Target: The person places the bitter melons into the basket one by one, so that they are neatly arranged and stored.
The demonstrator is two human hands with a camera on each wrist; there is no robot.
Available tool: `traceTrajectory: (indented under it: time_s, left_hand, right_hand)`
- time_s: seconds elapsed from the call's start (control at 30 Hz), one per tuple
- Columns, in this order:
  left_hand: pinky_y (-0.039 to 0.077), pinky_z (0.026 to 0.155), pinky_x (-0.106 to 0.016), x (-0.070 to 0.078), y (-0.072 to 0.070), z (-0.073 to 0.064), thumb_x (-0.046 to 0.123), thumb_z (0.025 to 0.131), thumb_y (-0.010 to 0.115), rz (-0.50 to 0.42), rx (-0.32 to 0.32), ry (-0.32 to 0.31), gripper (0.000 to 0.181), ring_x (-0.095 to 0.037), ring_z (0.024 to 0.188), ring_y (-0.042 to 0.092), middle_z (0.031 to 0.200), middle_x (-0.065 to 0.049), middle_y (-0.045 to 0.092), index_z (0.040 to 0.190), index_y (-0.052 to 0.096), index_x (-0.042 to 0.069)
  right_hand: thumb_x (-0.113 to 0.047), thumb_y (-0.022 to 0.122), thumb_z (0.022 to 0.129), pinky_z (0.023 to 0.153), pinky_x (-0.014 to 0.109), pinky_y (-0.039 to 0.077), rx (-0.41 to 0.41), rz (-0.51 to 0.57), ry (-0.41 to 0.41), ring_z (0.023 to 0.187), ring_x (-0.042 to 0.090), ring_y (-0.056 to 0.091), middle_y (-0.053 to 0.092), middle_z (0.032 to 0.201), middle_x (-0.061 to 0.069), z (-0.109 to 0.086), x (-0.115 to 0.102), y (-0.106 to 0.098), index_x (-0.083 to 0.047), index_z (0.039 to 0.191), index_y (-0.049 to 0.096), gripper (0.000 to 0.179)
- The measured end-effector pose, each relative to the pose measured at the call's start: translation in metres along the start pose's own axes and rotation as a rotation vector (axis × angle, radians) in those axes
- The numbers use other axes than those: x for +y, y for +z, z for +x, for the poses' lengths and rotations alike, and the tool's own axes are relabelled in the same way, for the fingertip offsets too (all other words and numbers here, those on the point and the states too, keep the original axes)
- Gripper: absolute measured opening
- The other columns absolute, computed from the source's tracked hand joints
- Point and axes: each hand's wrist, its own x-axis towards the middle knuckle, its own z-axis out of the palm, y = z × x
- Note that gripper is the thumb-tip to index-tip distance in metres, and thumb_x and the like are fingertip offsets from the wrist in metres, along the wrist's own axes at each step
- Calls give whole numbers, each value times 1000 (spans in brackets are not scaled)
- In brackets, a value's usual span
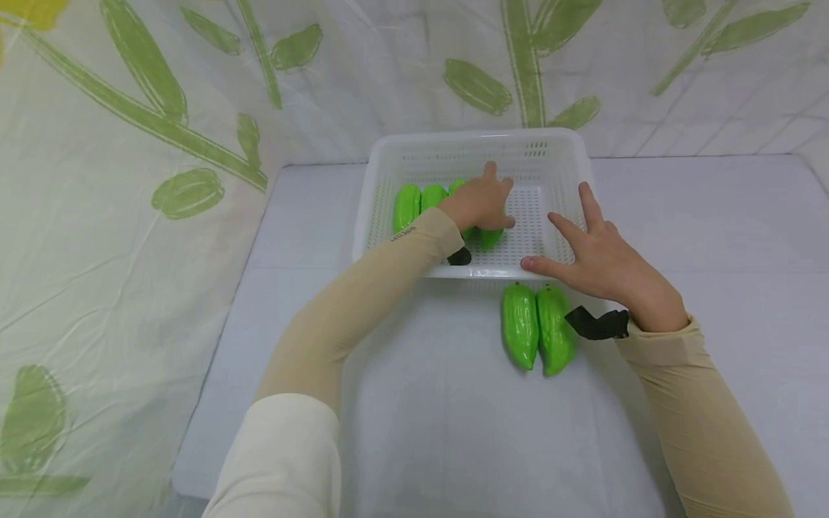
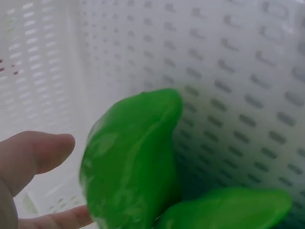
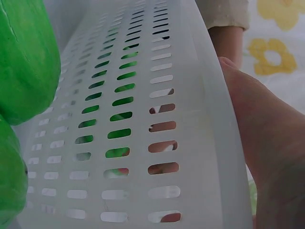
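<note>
Under the splayed left hand [image 1: 483,203], green vegetables [image 1: 492,239] are lying abreast, perhaps saving space, the spread right hand [image 1: 602,259] poised by the basket's rim [image 1: 479,273].

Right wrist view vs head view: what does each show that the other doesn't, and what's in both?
Right wrist only: the broad slotted outer wall of the basket at close range, with green showing through some slots, and a whole yellow flower print with a pale centre.

Head only: the basket floor, the uncovered tops of the glossy green vegetables inside, and the table's left edge.

Both: the white basket rim, the right hand at it, and two glossy green vegetables outside.
</note>
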Motion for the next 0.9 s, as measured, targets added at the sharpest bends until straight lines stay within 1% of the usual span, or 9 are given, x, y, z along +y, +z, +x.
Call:
traceTrajectory:
  time_s: [0.1, 0.17, 0.3, 0.4, 0.5, 0.63, 0.73, 0.8, 0.9]
  left_hand:
    - [51, 90, -32, -1, -5, -4, 53, 93, 55, -22, 12, -3, 85, -22, 108, 58, 158, -19, 8, 158, 15, 16]
    - [52, 89, -32, -1, -9, -9, 53, 93, 55, -37, 29, -1, 83, -21, 105, 58, 158, -19, 8, 158, 18, 16]
    - [52, 84, -30, -5, -19, -17, 51, 94, 54, -81, 67, 16, 76, -19, 96, 60, 156, -17, 15, 155, 25, 16]
    - [51, 84, -28, -8, -25, -22, 51, 95, 52, -124, 100, 26, 72, -18, 92, 60, 155, -14, 17, 154, 27, 17]
    - [50, 87, -28, -11, -30, -26, 51, 95, 51, -145, 134, 37, 70, -18, 93, 59, 154, -12, 19, 154, 28, 18]
    - [50, 90, -29, -12, -36, -33, 51, 95, 50, -145, 157, 46, 70, -17, 97, 58, 154, -11, 20, 153, 29, 19]
    - [50, 88, -28, -11, -39, -43, 52, 95, 49, -151, 169, 47, 69, -16, 96, 58, 155, -9, 19, 153, 29, 20]
    - [50, 85, -28, -10, -40, -52, 52, 95, 49, -165, 192, 53, 68, -16, 92, 59, 155, -8, 18, 153, 30, 22]
    - [50, 77, -26, -6, -42, -68, 51, 95, 50, -180, 243, 82, 66, -15, 84, 60, 155, -7, 20, 152, 33, 22]
  right_hand:
    - [-77, 50, 82, 101, 75, 23, -4, -1, 0, 133, 66, 17, -36, 155, 3, 0, -1, 0, -7, 155, 24, 104]
    - [-78, 50, 82, 100, 75, 23, -5, -4, 2, 133, 66, 16, -36, 155, 3, 0, -1, 0, -7, 155, 24, 104]
    - [-78, 49, 82, 100, 76, 23, -7, -15, 7, 133, 66, 17, -36, 155, 3, 0, -2, 0, -7, 155, 24, 105]
    - [-78, 49, 82, 100, 75, 23, -8, -18, 7, 133, 66, 17, -36, 155, 4, 0, -2, 0, -6, 155, 25, 105]
    - [-78, 49, 82, 100, 76, 23, -7, -16, 8, 133, 65, 17, -36, 155, 4, 0, -2, 0, -6, 155, 25, 105]
    - [-79, 49, 81, 99, 76, 23, -5, -18, 9, 133, 65, 18, -36, 155, 4, 1, -2, 1, -7, 155, 25, 106]
    - [-79, 49, 81, 99, 75, 24, -6, -18, 8, 133, 65, 18, -36, 155, 3, 1, -2, 1, -7, 155, 25, 106]
    - [-79, 49, 81, 99, 75, 24, -9, -18, 8, 133, 65, 17, -36, 155, 3, 1, -2, 1, -7, 155, 24, 106]
    - [-79, 48, 81, 99, 75, 24, -8, -20, 7, 133, 65, 18, -36, 155, 3, 1, -2, 0, -7, 155, 25, 106]
